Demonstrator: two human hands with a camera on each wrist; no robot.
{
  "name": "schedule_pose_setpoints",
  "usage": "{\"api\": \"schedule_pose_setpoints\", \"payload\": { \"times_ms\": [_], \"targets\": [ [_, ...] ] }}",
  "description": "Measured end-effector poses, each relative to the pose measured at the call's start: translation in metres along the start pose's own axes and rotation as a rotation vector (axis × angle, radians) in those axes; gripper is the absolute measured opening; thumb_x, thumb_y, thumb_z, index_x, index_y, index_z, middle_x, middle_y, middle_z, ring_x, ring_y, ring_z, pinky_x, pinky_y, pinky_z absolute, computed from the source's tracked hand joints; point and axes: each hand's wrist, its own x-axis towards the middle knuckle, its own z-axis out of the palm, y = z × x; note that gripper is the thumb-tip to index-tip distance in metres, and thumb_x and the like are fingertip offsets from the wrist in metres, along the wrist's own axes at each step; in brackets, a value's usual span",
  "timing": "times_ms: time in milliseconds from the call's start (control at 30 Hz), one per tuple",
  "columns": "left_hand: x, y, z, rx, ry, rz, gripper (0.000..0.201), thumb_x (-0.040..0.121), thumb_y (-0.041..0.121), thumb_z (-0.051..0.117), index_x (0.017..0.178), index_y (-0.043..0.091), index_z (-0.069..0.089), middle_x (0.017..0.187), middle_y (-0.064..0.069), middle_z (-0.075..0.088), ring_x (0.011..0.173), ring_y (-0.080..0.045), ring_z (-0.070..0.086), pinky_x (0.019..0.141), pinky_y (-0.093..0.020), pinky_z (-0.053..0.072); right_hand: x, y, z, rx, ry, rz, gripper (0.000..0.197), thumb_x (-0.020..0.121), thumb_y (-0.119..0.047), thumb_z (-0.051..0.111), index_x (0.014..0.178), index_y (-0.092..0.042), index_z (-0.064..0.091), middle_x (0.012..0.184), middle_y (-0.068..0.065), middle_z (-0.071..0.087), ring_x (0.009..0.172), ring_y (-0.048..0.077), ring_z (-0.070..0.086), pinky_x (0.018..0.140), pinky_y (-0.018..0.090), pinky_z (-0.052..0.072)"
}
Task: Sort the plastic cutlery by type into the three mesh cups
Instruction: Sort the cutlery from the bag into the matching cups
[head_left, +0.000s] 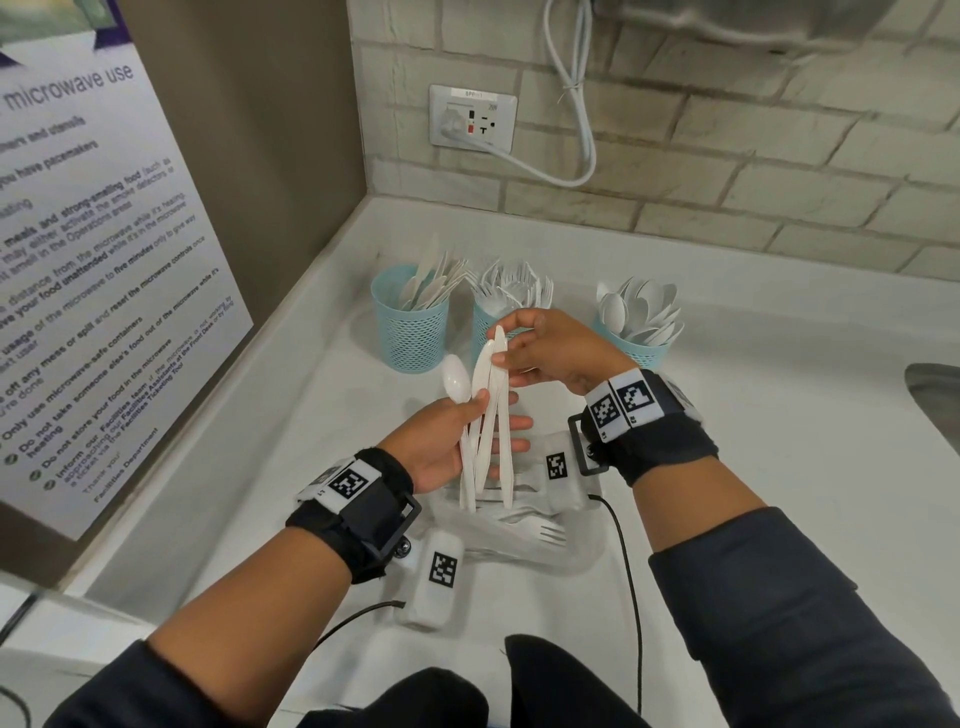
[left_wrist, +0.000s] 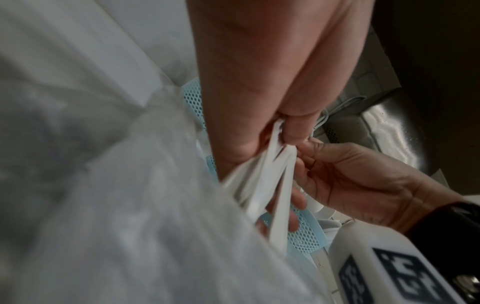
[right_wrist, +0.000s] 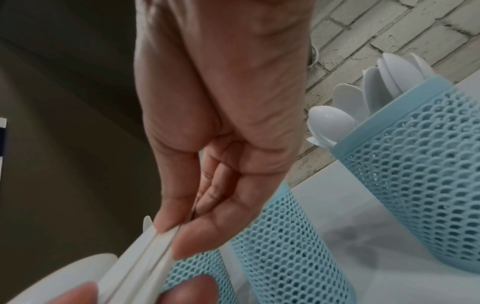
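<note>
My left hand (head_left: 496, 413) grips a fan of white plastic cutlery by the handles: one spoon (head_left: 457, 382) and several knives (head_left: 491, 400). My right hand (head_left: 506, 343) pinches the knife blades (right_wrist: 153, 244) near their tips between thumb and fingers. Three light blue mesh cups stand behind on the counter: the left cup (head_left: 410, 335) holds knives, the middle cup (head_left: 483, 325) holds forks and is partly hidden by my right hand, the right cup (head_left: 641, 351) holds spoons (right_wrist: 330, 125). In the left wrist view the handles (left_wrist: 262, 181) fan out from my palm.
A clear plastic bag (head_left: 524, 535) with forks lies on the white counter (head_left: 753, 415) under my hands. A sink (head_left: 935, 395) edge shows at the right. A poster (head_left: 93, 260) covers the left wall. A white cord (head_left: 582, 130) hangs from the outlet on the brick wall.
</note>
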Motion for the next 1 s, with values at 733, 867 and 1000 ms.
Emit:
{"api": "schedule_pose_setpoints", "payload": {
  "times_ms": [733, 867, 1000],
  "targets": [
    [-0.005, 0.011, -0.014, -0.004, 0.084, 0.136, 0.039, 0.098, 0.041, 0.034, 0.105, 0.016, 0.063, 0.078, 0.003, 0.064, 0.068, -0.009, 0.064, 0.072, -0.029, 0.056, 0.020, -0.049, 0.006, -0.092, 0.185, -0.010, 0.003, 0.089, 0.000, 0.058, 0.089, -0.003, 0.058, 0.083, 0.011, 0.064, 0.069, 0.017, 0.065, 0.060, 0.023, 0.059],
    [-0.005, 0.016, -0.020, -0.107, 0.147, 0.152, 0.048, 0.096, 0.052, 0.028, 0.102, 0.020, 0.064, 0.072, 0.004, 0.062, 0.060, -0.008, 0.060, 0.060, -0.024, 0.052, 0.023, -0.081, -0.003, -0.113, 0.358, -0.169, 0.004, 0.089, -0.001, 0.057, 0.092, -0.003, 0.058, 0.083, 0.009, 0.063, 0.068, 0.016, 0.064, 0.057, 0.021, 0.057],
    [-0.009, 0.015, -0.026, -0.122, 0.247, 0.147, 0.044, 0.097, 0.049, 0.030, 0.098, 0.021, 0.064, 0.070, 0.003, 0.058, 0.055, -0.007, 0.057, 0.055, -0.020, 0.049, 0.034, -0.101, -0.009, 0.015, 0.597, -0.388, 0.012, 0.089, -0.001, 0.057, 0.087, -0.010, 0.050, 0.089, 0.014, 0.061, 0.086, 0.026, 0.066, 0.069, 0.031, 0.059]
  ]
}}
